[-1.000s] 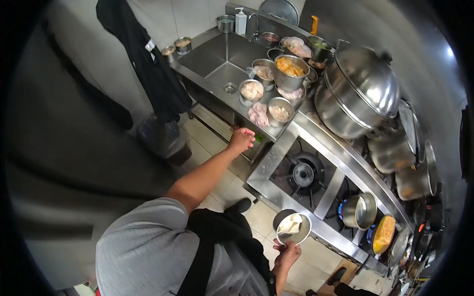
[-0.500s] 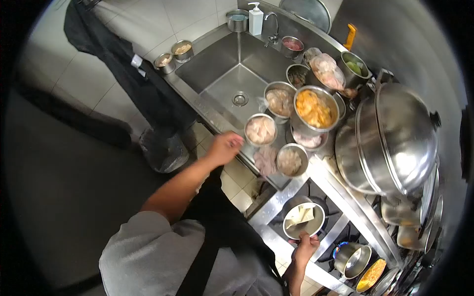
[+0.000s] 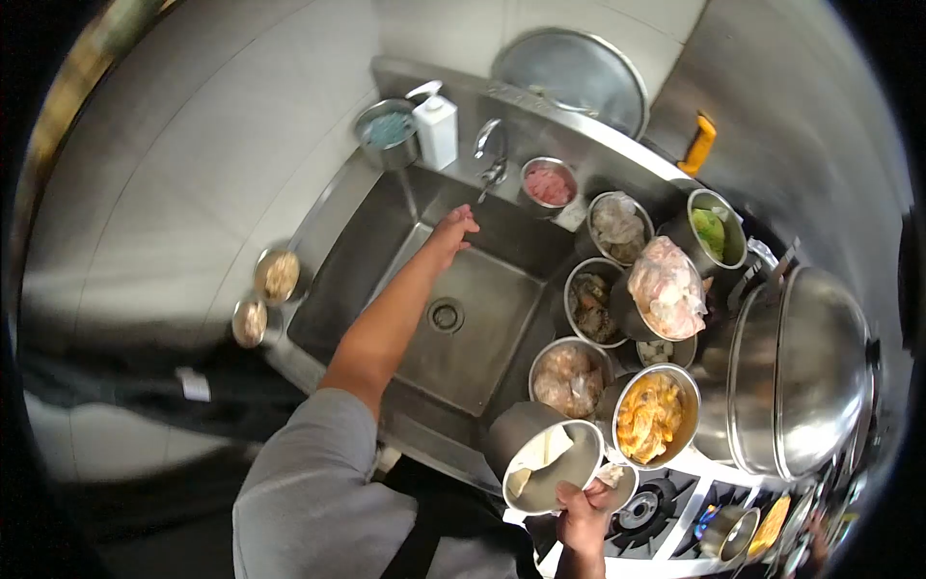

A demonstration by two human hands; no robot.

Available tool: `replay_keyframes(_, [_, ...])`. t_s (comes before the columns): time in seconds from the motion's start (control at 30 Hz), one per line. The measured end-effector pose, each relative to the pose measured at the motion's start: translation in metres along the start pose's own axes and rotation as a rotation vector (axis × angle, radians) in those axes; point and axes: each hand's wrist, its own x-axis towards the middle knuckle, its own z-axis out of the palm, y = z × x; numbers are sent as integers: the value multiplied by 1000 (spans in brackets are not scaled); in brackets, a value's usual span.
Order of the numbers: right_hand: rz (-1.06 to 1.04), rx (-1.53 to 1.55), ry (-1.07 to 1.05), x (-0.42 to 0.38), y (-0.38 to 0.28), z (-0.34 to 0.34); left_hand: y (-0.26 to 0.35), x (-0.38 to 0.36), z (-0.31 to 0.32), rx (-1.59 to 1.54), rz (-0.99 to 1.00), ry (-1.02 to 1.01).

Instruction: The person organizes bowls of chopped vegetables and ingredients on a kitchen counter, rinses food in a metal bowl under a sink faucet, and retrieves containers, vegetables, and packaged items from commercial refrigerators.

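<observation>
My left hand (image 3: pixel 453 236) reaches over the sink (image 3: pixel 492 333), its fingers partly extended and holding nothing, a little below and left of the faucet (image 3: pixel 492 159). At the lower right my right hand (image 3: pixel 585 511) grips the rim of a metal pot (image 3: pixel 569 473). Pale yellowish pieces (image 3: pixel 542 454) lie inside this pot, which is tilted toward the camera. Just right of it stands a metal pot of orange-coated food (image 3: pixel 651 417).
Several metal containers with raw food crowd the right of the sink, near a bag of pale meat (image 3: pixel 667 289). A white pump bottle (image 3: pixel 437 130) stands behind the sink. A large domed steamer (image 3: pixel 820 372) is at the right, above the stove (image 3: pixel 641 511) with a blue flame.
My left hand has moved from the sink's front edge to over the basin, near the faucet. My right hand has carried the pot from above the stove toward the sink. The view has shifted.
</observation>
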Motion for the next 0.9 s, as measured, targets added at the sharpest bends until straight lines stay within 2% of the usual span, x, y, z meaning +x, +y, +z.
replay_keyframes(0.03, [-31, -24, 4, 12, 16, -1, -7, 38, 4, 75, 3, -5])
replay_keyframes(0.07, [21, -18, 39, 16, -9, 30, -12, 67, 8, 79, -55, -63])
replay_keyframes(0.17, [91, -39, 21, 54, -10, 60, -23, 121, 22, 21, -207, -172])
replay_keyframes(0.27, [115, -72, -39, 107, -12, 97, -2, 107, 25, -304, -216, -690])
replay_keyframes(0.3, [131, -67, -35, 131, -11, 108, 13, 90, 27, -280, -182, -725])
replay_keyframes(0.4, [94, -56, -100, 216, 8, 141, 27, 42, 1, -364, -178, -748])
replay_keyframes(0.43, [102, -107, -106, 247, 15, 155, 23, 30, -5, -189, -162, -621])
replay_keyframes(0.47, [110, -162, -114, 276, 19, 168, 24, 16, -13, -252, -302, -560])
replay_keyframes(0.53, [40, -195, -81, 323, 28, 196, 6, 24, -38, -339, -419, -508])
replay_keyframes(0.6, [1, -282, -165, 360, 36, 210, 12, 23, -54, -287, -421, -409])
replay_keyframes(0.7, [84, -271, -157, 381, 43, 224, 9, 24, -75, -146, -366, -330])
replay_keyframes(0.8, [-291, -1040, -37, 375, 41, 224, 1, 23, -77, -104, -284, -265])
replay_keyframes(0.9, [-971, -1052, 254, 350, 45, 238, -6, 20, -75, -27, -211, -181])
